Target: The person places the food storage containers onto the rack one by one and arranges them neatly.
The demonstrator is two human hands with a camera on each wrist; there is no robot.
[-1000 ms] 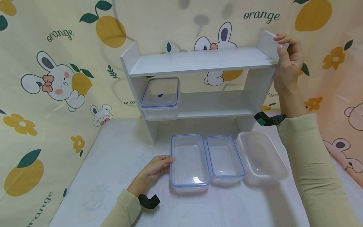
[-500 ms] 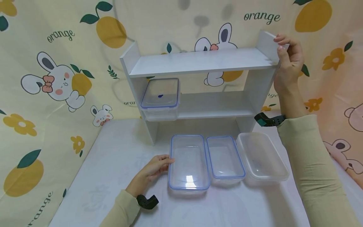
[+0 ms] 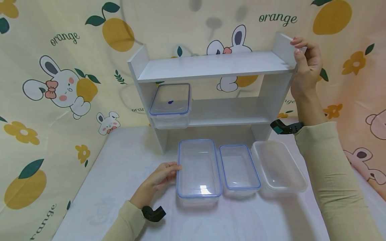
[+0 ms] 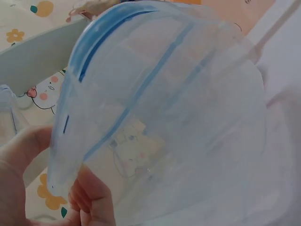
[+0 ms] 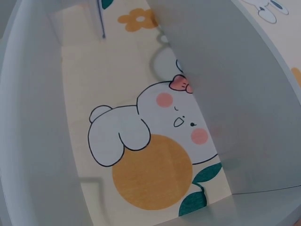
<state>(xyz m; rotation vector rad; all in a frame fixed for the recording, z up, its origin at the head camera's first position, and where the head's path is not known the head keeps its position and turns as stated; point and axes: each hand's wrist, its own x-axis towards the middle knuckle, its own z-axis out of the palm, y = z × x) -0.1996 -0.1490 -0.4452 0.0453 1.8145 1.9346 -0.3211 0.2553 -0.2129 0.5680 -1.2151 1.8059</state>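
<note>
At the near left, the left edge of a large clear container [image 3: 199, 167] with a blue rim is pinched between the thumb and fingers of the left hand [image 3: 158, 178]. This pinch is shown close up in the left wrist view; from the head, the fingers under the thumb are mostly hidden. Just to the right, a smaller blue-rimmed container [image 3: 239, 167] and a frosted container [image 3: 278, 165] are lined up on the white table [image 3: 99, 201]. Beyond them, a lidded box [image 3: 170, 100] is held at the left of the lower board of a white shelf unit [image 3: 217, 65], whose right side panel is gripped at the top by the curled fingers of the right hand [image 3: 307, 63]. A printed rabbit's face [image 5: 176, 117] is shown in the right wrist view, where the lidded box is cut off to a corner. Whether the large clear container's base is fully set down cannot be told.
</note>
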